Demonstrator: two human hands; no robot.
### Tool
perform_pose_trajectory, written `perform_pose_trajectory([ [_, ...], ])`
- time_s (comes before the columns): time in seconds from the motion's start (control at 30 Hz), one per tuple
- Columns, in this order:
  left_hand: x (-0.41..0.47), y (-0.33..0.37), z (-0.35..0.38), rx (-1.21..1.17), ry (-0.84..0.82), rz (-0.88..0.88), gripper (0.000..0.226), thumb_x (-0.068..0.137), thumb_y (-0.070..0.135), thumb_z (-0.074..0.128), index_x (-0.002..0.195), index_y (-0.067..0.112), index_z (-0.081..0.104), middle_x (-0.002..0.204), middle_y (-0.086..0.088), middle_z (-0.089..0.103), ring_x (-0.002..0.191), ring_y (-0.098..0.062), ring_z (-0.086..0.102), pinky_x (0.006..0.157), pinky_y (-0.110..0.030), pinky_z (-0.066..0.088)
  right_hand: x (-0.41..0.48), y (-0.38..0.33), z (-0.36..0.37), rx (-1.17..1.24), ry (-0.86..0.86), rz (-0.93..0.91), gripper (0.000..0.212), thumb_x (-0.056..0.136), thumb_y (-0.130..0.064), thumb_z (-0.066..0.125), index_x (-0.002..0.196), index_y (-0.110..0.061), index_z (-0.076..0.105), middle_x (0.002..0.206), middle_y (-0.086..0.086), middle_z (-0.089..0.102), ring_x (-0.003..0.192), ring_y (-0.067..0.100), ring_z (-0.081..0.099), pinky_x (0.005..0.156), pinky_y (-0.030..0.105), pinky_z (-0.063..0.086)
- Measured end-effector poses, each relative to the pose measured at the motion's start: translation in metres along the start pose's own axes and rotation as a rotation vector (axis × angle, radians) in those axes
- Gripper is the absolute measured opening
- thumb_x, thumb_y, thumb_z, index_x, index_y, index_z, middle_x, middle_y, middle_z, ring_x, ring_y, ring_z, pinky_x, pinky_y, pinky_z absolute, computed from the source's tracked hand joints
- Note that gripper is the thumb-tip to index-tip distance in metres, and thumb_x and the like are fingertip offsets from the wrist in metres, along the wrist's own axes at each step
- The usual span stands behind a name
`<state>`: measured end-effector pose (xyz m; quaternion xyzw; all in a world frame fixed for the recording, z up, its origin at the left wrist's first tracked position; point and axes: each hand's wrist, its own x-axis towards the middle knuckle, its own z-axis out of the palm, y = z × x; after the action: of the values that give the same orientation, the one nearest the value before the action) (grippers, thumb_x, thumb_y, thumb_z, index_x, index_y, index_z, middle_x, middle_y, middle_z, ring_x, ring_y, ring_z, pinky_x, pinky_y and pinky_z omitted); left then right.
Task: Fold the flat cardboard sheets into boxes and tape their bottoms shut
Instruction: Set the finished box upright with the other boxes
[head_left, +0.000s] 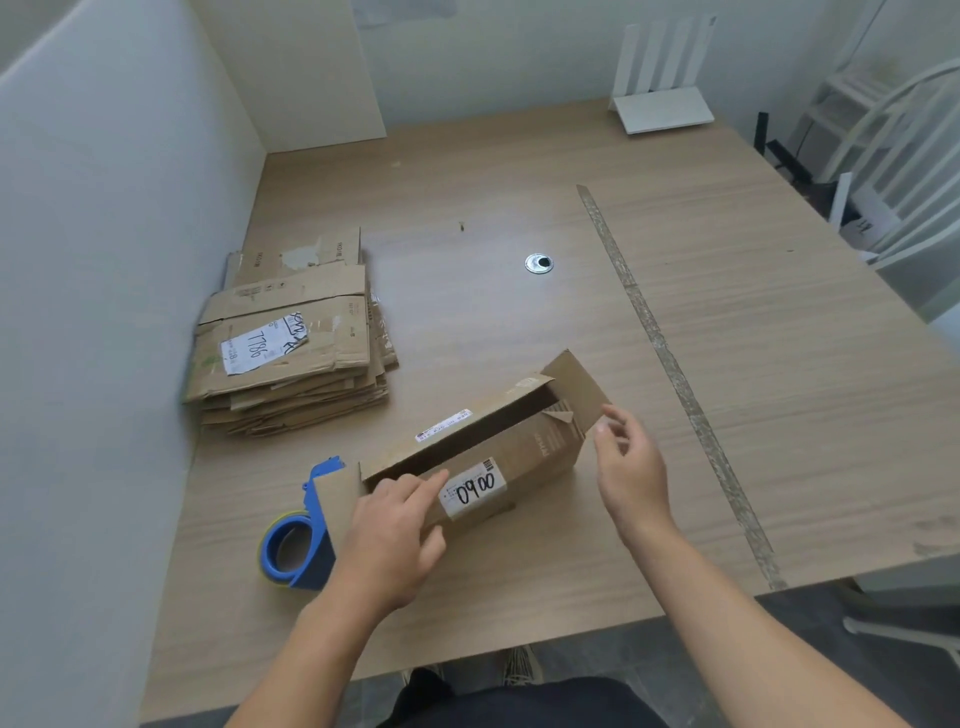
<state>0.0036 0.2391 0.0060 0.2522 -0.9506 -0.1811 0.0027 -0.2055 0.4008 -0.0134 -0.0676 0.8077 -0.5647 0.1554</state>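
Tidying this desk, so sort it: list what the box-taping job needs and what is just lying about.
For the job: half-folded box, stack of flat cardboard sheets, blue tape dispenser.
Lying about: white router, metal cable grommet, worn tape strip, white chair.

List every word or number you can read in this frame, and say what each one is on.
"0900": handwritten on the white label on the box.
"7786": handwritten on the paper slip atop the cardboard stack.
The sticker strip on the box's top edge and the printed marks on the cardboard are too small to read.
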Motion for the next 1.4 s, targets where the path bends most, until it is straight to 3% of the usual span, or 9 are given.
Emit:
perform_pose_trajectory([
  [0.2,0.000,0.007,0.006,-0.038,0.024,-0.154,0.066,0.095,0.040,0.057,0.154,0.025,0.032,0.140,0.008,0.042,0.123,-0.012,0.038,0.105,-0.031,0.038,0.005,-0.018,0.001,-0.250,-0.144,-0.372,0.023,0.095,-0.016,0.059,0.117,-0.019,0.067,0.110,-0.003,0.056,0.094,0.002,0.057,0.081,0.017,0.045],
  [0.4,0.013,0.011,0.009,0.136,0.095,-0.228,0.077,0.091,0.042,0.062,0.156,0.021,0.027,0.147,0.000,0.040,0.133,-0.024,0.035,0.107,-0.040,0.034,0.012,-0.025,0.013,-0.368,-0.305,-0.447,0.018,0.094,-0.017,0.062,0.109,-0.017,0.070,0.105,-0.008,0.056,0.092,0.007,0.054,0.085,0.020,0.040],
  [0.5,0.016,0.006,0.008,0.119,0.073,-0.187,0.059,0.091,0.031,0.063,0.146,0.021,0.044,0.135,0.002,0.052,0.125,-0.022,0.046,0.102,-0.037,0.039,0.017,-0.024,0.016,-0.456,-0.380,-0.432,0.021,0.095,-0.020,0.060,0.114,-0.017,0.069,0.108,-0.006,0.056,0.101,0.011,0.055,0.089,0.020,0.039],
  [0.63,0.007,-0.005,0.015,0.045,0.150,0.006,0.045,0.069,0.009,0.083,0.108,0.021,0.064,0.094,0.004,0.062,0.083,-0.023,0.060,0.067,-0.033,0.044,0.023,-0.023,0.013,-0.574,-0.374,-0.483,0.025,0.096,-0.023,0.059,0.118,-0.018,0.068,0.115,-0.001,0.062,0.109,0.020,0.051,0.090,0.021,0.034],
  [0.8,0.003,-0.012,0.021,-0.083,0.188,0.088,0.043,0.077,0.005,0.069,0.107,0.032,0.055,0.097,0.007,0.061,0.068,-0.016,0.053,0.069,-0.031,0.038,0.025,-0.028,0.010,-0.693,-0.383,-0.521,0.026,0.096,-0.027,0.058,0.120,-0.025,0.068,0.118,-0.006,0.064,0.105,0.022,0.046,0.096,0.040,0.043],
  [0.9,0.000,-0.013,0.022,-0.054,0.174,0.163,0.042,0.073,0.008,0.056,0.105,0.036,0.052,0.096,0.012,0.059,0.075,-0.011,0.052,0.073,-0.029,0.038,0.027,-0.035,0.010,-0.718,-0.401,-0.531,0.033,0.096,-0.029,0.058,0.128,-0.028,0.063,0.125,-0.007,0.063,0.116,0.022,0.044,0.100,0.044,0.041],
  [1.07,-0.009,-0.021,0.029,0.011,0.192,0.255,0.047,0.072,0.004,0.059,0.108,0.034,0.052,0.096,0.015,0.059,0.079,-0.011,0.056,0.081,-0.025,0.036,0.029,-0.039,0.012,-0.767,-0.434,-0.535,0.049,0.097,-0.028,0.055,0.145,-0.032,0.045,0.141,-0.008,0.050,0.130,0.019,0.036,0.106,0.042,0.037],
  [1.23,-0.016,-0.019,0.034,0.054,0.245,0.333,0.038,0.076,0.008,0.043,0.105,0.030,0.053,0.095,0.012,0.062,0.078,-0.015,0.058,0.084,-0.029,0.038,0.036,-0.042,0.021,-0.982,-0.394,-0.545,0.058,0.097,-0.035,0.052,0.150,-0.039,0.031,0.155,-0.006,0.022,0.141,0.022,0.015,0.108,0.044,0.034],
  [1.4,-0.021,-0.020,0.043,0.081,0.334,0.305,0.047,0.070,-0.003,0.061,0.106,0.027,0.055,0.095,0.010,0.064,0.080,-0.014,0.059,0.089,-0.032,0.039,0.050,-0.046,0.036,-1.108,-0.525,-0.428,0.069,0.098,-0.040,0.049,0.155,-0.042,0.009,0.163,-0.012,-0.003,0.151,0.019,-0.002,0.112,0.045,0.026],
])
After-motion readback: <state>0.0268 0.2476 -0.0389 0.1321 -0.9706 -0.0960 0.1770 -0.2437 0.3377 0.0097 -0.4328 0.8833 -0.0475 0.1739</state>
